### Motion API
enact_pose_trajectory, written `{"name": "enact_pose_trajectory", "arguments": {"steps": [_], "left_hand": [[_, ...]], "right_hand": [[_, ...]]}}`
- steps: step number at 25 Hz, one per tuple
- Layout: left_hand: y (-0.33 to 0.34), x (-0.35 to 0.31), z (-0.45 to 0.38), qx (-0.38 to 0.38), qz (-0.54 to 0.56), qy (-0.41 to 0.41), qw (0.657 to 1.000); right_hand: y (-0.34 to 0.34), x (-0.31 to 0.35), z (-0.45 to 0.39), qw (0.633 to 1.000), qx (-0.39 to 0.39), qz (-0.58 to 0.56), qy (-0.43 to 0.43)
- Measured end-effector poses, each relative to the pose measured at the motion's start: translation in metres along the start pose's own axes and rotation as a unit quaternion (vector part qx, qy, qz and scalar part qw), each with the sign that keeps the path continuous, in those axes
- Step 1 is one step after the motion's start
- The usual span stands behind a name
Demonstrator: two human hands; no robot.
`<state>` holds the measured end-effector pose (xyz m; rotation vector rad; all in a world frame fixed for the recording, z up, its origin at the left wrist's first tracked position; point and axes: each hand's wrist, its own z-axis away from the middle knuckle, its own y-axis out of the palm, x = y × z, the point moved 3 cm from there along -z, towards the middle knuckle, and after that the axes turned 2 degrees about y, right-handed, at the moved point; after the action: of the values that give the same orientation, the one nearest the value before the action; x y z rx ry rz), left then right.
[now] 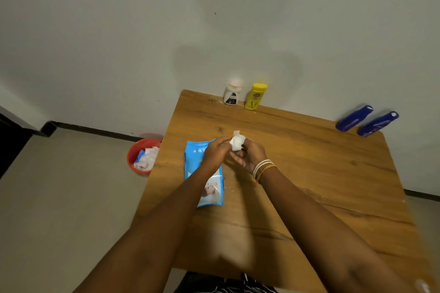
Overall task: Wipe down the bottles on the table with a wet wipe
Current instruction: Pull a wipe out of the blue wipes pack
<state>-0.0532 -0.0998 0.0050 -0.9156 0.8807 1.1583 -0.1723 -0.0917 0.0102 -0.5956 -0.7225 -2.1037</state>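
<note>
Over the middle of the wooden table (309, 173), my left hand (215, 152) and my right hand (252, 153) meet, and both pinch a crumpled white wet wipe (236, 143) between them. Under my left forearm lies a blue pack of wet wipes (192, 166), flat on the table. At the far edge stand a white bottle (232, 94) and a yellow bottle (255, 96), side by side against the wall. Two dark blue bottles (354, 118) (378, 123) stand at the far right corner.
A red bin (135, 150) holding used wipes sits on the floor just left of the table. A plain wall runs right behind the table's far edge. My right wrist wears several bangles (263, 169).
</note>
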Motion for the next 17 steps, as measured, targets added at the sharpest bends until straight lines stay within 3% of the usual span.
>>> {"name": "enact_pose_trajectory", "arguments": {"steps": [1,3,8,12,17], "left_hand": [[0.013,-0.014,0.0,0.037,0.084,-0.042,0.995],[0.038,-0.032,0.0,0.064,0.119,-0.065,0.989],[0.102,-0.057,0.006,0.093,0.111,0.002,0.99],[0.168,-0.083,0.017,0.098,0.034,0.057,0.993],[0.247,-0.099,0.036,0.147,0.041,0.039,0.987]], "right_hand": [[-0.008,0.006,0.002,1.0,-0.01,-0.005,-0.014],[-0.027,0.02,0.01,0.998,-0.039,-0.016,-0.048],[-0.086,0.061,0.034,0.995,-0.027,-0.038,-0.088],[-0.151,0.093,0.05,0.992,0.008,-0.111,-0.061],[-0.231,0.131,0.062,0.99,-0.054,-0.07,-0.114]]}}
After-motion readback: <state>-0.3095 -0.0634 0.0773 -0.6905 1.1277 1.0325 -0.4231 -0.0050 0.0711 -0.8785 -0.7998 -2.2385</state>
